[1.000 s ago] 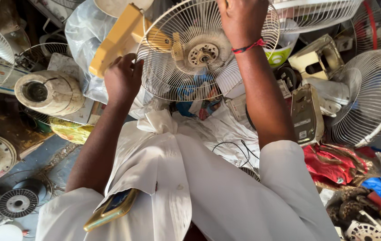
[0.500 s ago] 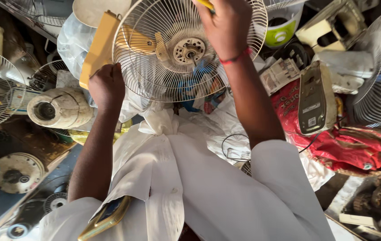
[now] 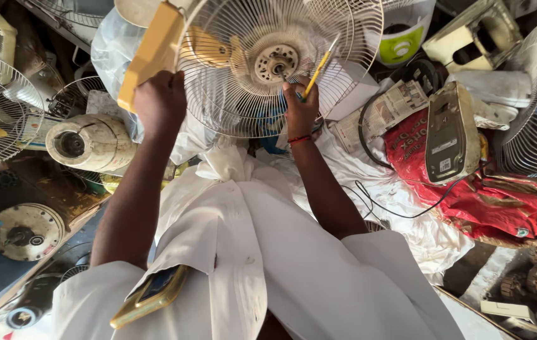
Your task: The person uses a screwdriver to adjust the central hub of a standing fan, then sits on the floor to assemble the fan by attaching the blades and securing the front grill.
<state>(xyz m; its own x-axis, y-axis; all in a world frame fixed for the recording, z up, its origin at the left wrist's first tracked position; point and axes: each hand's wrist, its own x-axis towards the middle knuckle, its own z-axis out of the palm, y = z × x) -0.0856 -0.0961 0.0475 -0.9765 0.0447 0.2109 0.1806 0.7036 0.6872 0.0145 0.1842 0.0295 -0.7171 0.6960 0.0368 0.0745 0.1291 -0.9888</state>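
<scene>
The right hand (image 3: 300, 107) has come down from the top rim of the fan guard (image 3: 281, 63) to just below its hub (image 3: 276, 63), and now pinches a yellow screwdriver (image 3: 318, 66) whose shaft slants up across the wires toward the hub; that suggests steadying has given way to work at the centre. The left hand (image 3: 160, 104) stays closed on the guard's left edge, beside the yellow fan body (image 3: 145, 53), holding the guard tilted toward the person. The guard stands just above the white-clothed lap, with a round motor (image 3: 89, 141) at left and a red bag (image 3: 501, 195) at right
</scene>
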